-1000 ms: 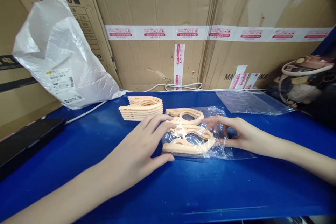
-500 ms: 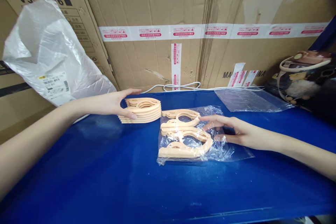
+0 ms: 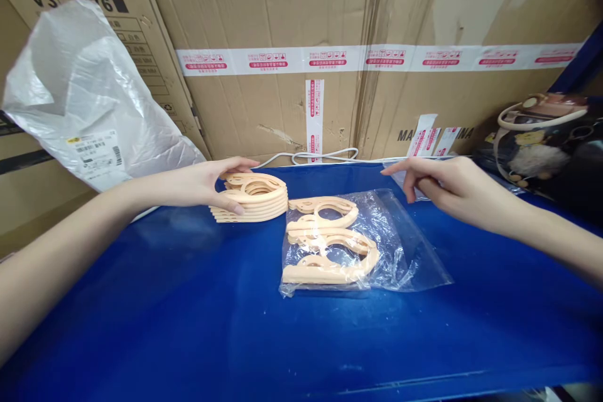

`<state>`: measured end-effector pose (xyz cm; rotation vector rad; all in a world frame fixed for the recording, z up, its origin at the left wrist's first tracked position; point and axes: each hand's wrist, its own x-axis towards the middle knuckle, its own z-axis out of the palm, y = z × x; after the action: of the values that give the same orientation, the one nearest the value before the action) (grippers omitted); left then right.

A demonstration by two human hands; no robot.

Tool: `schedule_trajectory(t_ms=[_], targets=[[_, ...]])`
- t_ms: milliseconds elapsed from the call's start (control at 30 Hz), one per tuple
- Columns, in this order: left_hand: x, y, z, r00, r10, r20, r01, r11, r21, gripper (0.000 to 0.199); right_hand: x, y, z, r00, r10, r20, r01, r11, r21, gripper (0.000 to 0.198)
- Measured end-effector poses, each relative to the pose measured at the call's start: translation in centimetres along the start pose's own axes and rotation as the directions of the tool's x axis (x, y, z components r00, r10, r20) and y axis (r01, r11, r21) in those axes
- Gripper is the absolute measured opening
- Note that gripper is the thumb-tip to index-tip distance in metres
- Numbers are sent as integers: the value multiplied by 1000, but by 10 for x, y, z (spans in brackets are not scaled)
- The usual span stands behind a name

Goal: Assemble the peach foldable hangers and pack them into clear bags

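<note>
My left hand (image 3: pixel 207 183) is closed around the near and far sides of a stack of peach-coloured folded travel hangers (image 3: pixel 264 206), thumb in front and fingers behind. Just right of the stack, more folded hangers (image 3: pixel 330 275) lie in two groups inside a clear plastic bag (image 3: pixel 400 257), flat on the blue surface. My right hand (image 3: pixel 447 185) hovers to the right of that bag, holding nothing. Its index finger points left and the other fingers bend loosely. Behind it, a second clear bag (image 3: pixel 398 177) is partly hidden.
Large cardboard boxes (image 3: pixel 264 107) stand along the back of the blue table (image 3: pixel 226 326). A white mailing bag (image 3: pixel 113 100) with a label leans at the left. A white cable (image 3: pixel 330 154) runs along the back edge. A dark bag with a light handle (image 3: pixel 537 144) sits at the right.
My right hand has left the bagged hangers and moved up and right, towards the second clear bag. The left hand stays on the stack.
</note>
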<state>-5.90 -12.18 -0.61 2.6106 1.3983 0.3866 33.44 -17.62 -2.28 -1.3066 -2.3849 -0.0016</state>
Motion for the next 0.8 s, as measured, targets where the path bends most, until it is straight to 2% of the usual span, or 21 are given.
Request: schedule_trajectory(t_ms=[100,200,300,367,433,567,700,767,800], targets=[[-4,22,-3,1000,26,15,-25,999,-27,60,3,-14,0,992,-20,-124,25,999,38,35],[-6,53,4,993,90,-72,-96,992,-85,63,5,-33,7,977,-125,-175,137,989,57,31],[-9,85,24,959,201,-199,-221,972,-81,77,8,-50,15,959,-240,-150,255,963,89,51],[-11,102,37,935,262,-240,-277,960,-29,76,8,-58,19,953,-280,-115,295,944,149,62],[-13,114,48,916,310,-254,-323,946,-11,73,8,-61,21,954,-283,-98,297,935,193,65],[-14,122,59,911,310,-271,-326,945,-14,74,5,-59,24,957,-282,-75,290,947,136,66],[-18,119,66,943,251,-218,-247,968,49,98,3,-43,24,933,-349,-87,335,932,-141,62],[-21,115,70,962,225,-153,-221,974,45,101,2,-29,18,946,-305,-108,275,933,-231,63],[-23,113,71,968,221,-115,-219,975,32,97,2,-20,12,964,-243,-110,213,949,-232,64]])
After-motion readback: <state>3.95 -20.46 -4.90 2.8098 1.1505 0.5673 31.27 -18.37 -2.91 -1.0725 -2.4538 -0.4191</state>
